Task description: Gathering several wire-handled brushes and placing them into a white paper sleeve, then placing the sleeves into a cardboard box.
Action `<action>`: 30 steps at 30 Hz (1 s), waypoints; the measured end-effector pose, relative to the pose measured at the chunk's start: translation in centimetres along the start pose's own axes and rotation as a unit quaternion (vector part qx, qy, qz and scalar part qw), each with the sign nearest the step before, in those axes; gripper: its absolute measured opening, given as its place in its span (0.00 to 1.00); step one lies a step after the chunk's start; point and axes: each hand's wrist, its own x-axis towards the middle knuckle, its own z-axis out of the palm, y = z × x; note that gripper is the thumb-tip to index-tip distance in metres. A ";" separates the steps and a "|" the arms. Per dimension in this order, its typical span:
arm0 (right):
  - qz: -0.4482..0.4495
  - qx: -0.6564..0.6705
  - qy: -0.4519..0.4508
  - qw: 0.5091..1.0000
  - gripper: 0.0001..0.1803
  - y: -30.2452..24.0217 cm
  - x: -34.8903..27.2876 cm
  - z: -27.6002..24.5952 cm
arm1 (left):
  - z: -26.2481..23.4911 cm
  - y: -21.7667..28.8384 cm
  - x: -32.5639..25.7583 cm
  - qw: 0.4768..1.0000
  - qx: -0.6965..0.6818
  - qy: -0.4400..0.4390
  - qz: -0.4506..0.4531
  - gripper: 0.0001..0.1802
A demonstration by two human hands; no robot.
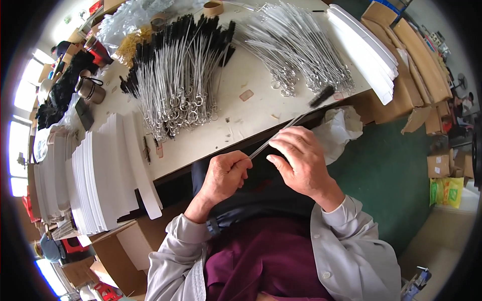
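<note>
Two bare hands meet just off the near edge of a pale worktable (236, 108), sharing one long thin brush with a twisted wire stem and a black bristle tip (296, 119). Going left to right: at nine o'clock a fanned stack of white flat card sheets (103, 175) lies along the table's left end, with a small steel mug (90, 90) beyond it at ten o'clock. At eleven to twelve o'clock a heap of black-bristled wire brushes with ring ends (178, 65) spreads over the tabletop. Below it, near the centre, the left hand (224, 175) is curled shut, pinching the lower end of the thin brush between thumb and fingers. The stem runs up toward one o'clock, its black tip lying over the table edge. The right hand (300, 159) sits just beside the left, fingers bent around the stem higher up, gripping it. At one o'clock a second heap of pale-bristled wire brushes (296, 47) lies on the table, well apart from the hands. At two o'clock a row of white card sheets (366, 50) leans beside brown cardboard boxes (422, 60)
</note>
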 end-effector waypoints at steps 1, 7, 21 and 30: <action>-0.011 -0.020 -0.023 0.999 0.17 0.0 0.0 0.0 | 0.0 0.0 0.1 1.000 -0.004 0.000 -0.005 0.09; -0.043 0.041 -0.013 0.998 0.13 0.2 0.3 -0.4 | -0.1 -0.6 0.0 0.999 -0.034 -0.021 -0.017 0.09; 0.345 0.581 0.212 0.706 0.25 1.0 -0.8 1.5 | 5.0 -0.2 1.9 0.978 -0.149 -0.146 -0.009 0.10; 0.406 0.612 0.242 0.634 0.18 5.5 -0.7 0.0 | 3.2 6.6 10.7 0.965 0.172 0.083 0.178 0.12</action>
